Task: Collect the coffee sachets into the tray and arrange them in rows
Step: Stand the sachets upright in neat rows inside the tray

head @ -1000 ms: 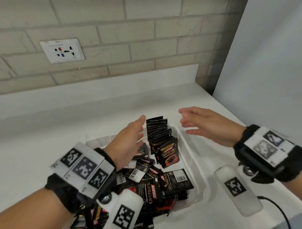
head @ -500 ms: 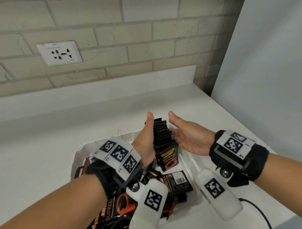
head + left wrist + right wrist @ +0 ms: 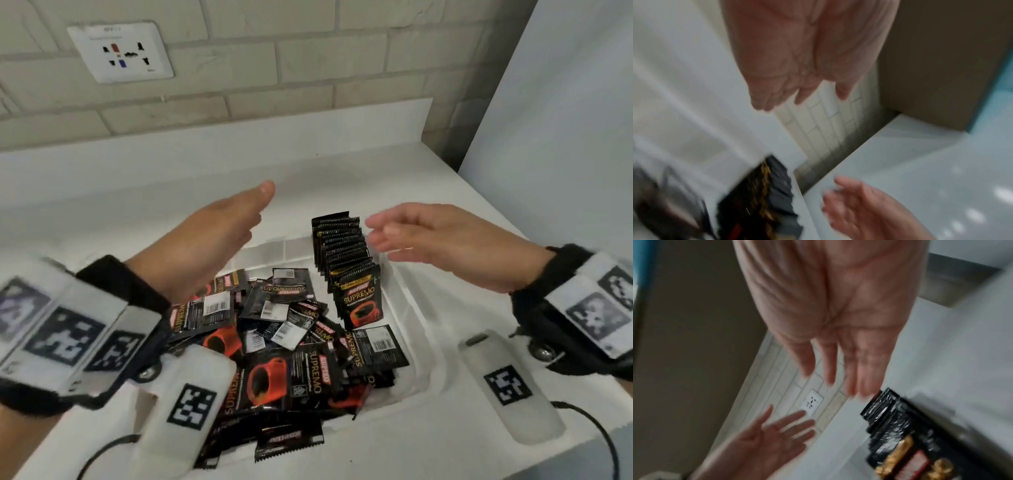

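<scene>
A white tray (image 3: 407,301) on the counter holds black coffee sachets. One upright row of sachets (image 3: 346,260) stands along its right side, also seen in the wrist views as the row (image 3: 764,191) and the row (image 3: 898,421). A loose pile of sachets (image 3: 284,335) fills the tray's middle and front. My left hand (image 3: 219,236) hovers flat and empty to the left of the row. My right hand (image 3: 424,236) hovers to its right, fingers straight, holding nothing. Neither hand touches the row. Both palms, left hand (image 3: 797,65) and right hand (image 3: 830,313), show empty in the wrist views.
A brick wall with a white socket plate (image 3: 120,51) rises behind the white counter (image 3: 171,192). A pale panel (image 3: 565,120) stands close on the right. Some sachets (image 3: 287,442) spill over the tray's front edge. Cables trail from the wrist cameras.
Half a second ago both palms pressed against the sides of the upright row. They have since drawn apart and lifted away, leaving the row standing.
</scene>
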